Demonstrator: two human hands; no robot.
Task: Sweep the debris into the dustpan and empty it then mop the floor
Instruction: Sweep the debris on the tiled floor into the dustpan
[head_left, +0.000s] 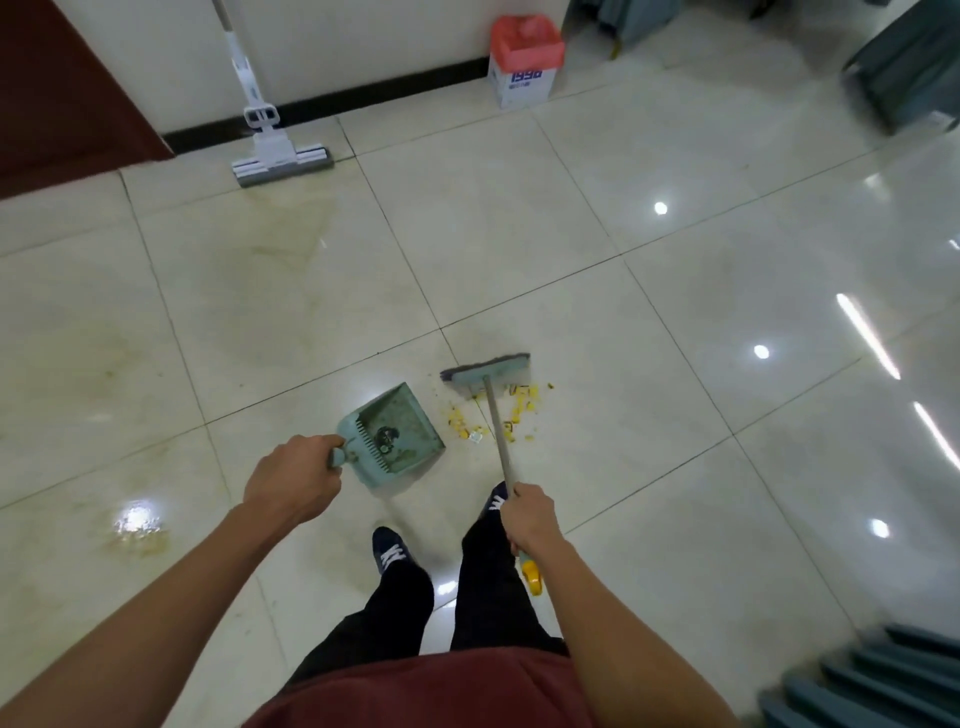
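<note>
Two grips: left hand (291, 480) holds dustpan (397, 434), right hand (530, 514) holds broom (491, 375) beside seemingly yellow debris (522, 408)

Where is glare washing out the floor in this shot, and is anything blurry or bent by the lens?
Head view: ceiling lights glare as bright spots and streaks on the glossy floor, mostly at the right, plus one patch at lower left; the yellow debris beside the dustpan stays readable; the image is slightly soft overall; the wide lens bows tile lines and stretches both forearms at the edges.
</note>
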